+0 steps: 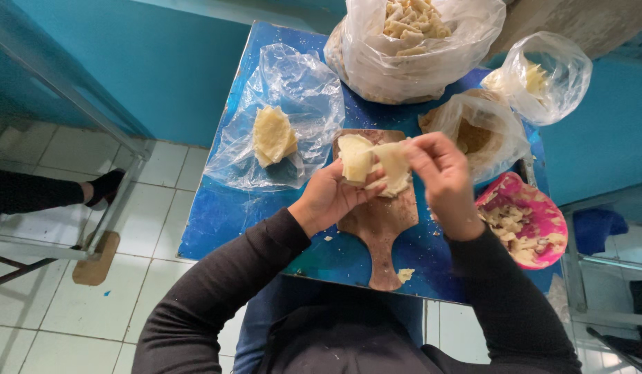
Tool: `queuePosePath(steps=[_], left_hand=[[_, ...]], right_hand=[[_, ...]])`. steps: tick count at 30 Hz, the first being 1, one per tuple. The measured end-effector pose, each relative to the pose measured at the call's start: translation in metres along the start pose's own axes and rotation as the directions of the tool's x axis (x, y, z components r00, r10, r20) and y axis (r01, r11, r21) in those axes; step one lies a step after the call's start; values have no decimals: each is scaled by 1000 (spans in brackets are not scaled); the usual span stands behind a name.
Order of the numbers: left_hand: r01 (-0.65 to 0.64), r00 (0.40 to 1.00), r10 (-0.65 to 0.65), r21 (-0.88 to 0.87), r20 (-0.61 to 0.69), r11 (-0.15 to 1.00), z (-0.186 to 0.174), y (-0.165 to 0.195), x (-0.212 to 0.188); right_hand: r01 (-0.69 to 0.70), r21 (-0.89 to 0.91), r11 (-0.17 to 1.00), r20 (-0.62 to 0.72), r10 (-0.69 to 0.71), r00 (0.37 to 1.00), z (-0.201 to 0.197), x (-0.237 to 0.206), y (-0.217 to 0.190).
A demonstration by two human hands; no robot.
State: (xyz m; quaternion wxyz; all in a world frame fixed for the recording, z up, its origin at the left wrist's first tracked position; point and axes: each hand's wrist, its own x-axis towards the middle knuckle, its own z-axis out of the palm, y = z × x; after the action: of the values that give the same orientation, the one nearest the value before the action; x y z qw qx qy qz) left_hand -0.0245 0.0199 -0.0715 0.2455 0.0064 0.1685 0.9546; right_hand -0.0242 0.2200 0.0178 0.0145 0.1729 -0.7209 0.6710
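Both hands hold a thin pale-yellow dough wrapper (373, 165) above a brown wooden board (378, 221) on a small blue table (217, 215). My left hand (331, 196) supports the wrapper from below and left. My right hand (442, 181) pinches its right edge with fingers closed on it. Black sleeves cover both arms.
A clear plastic sheet with a stack of wrappers (272, 135) lies left of the board. At the back stands a big bag of folded pieces (411, 41), with two smaller bags (542, 76) to its right. A pink bowl of filling (525, 221) sits at right. A person's foot (103, 187) is on the tiled floor, left.
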Motion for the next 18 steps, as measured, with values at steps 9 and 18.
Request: queuePosePath(steps=[9, 18], left_hand=[[-322, 922, 334, 93, -194, 942, -2, 9, 2], [-296, 943, 309, 113, -122, 949, 5, 7, -2]], right_hand=[[-86, -422, 902, 317, 236, 918, -9, 4, 9], [-41, -723, 690, 4, 63, 998, 3, 2, 40]])
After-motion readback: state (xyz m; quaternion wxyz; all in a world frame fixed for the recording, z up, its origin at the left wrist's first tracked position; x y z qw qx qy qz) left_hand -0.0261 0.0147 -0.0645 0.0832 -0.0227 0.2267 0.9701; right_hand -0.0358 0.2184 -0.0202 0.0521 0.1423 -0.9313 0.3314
